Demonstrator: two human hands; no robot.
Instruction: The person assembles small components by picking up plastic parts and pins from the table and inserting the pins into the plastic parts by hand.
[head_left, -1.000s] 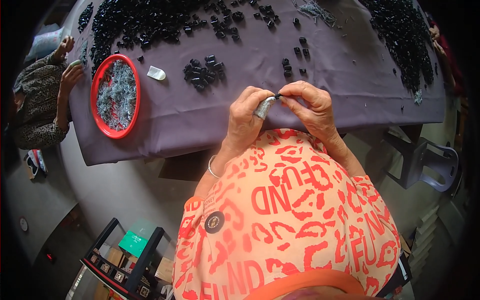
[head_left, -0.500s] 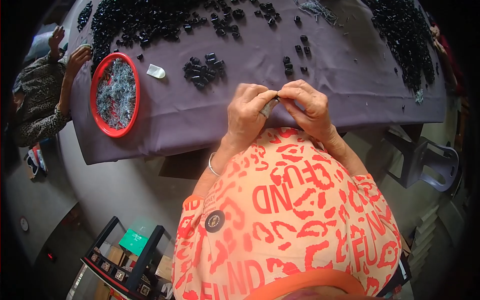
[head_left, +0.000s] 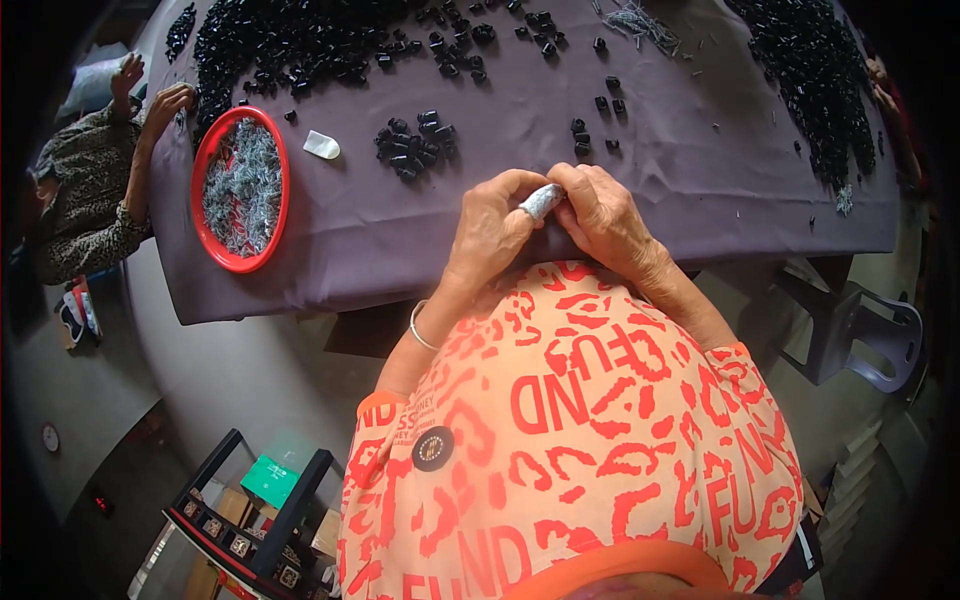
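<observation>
Hands sit together over the near side of the surface (head_left: 340,235): left hand (head_left: 490,222) and right hand (head_left: 602,212) press against each other, fingers curled inward. A pale cover (head_left: 541,202) sits on what looks like the left thumb. Whatever the fingertips pinch is hidden between them, so I cannot tell how firmly it is held, or whether anything is held at all. A small part there could slip off the cover if that is slick, and, with the near edge so close, might drop to the floor.

Just beyond the hands lie loose parts (head_left: 580,137), black and scattered; a careless knuckle could knock them about. Farther left is a small black pile (head_left: 415,148), which a sweeping forearm might spread.

Left of that, a spare white cover (head_left: 321,145) lies near the red basin (head_left: 285,190). The basin's grey pieces (head_left: 240,185) look tangled, so lifting one could drag out others. At the far side, pins (head_left: 645,25) lie strewn near the black heap (head_left: 290,45); being thin, they could roll in among it if the cloth were tugged.
</observation>
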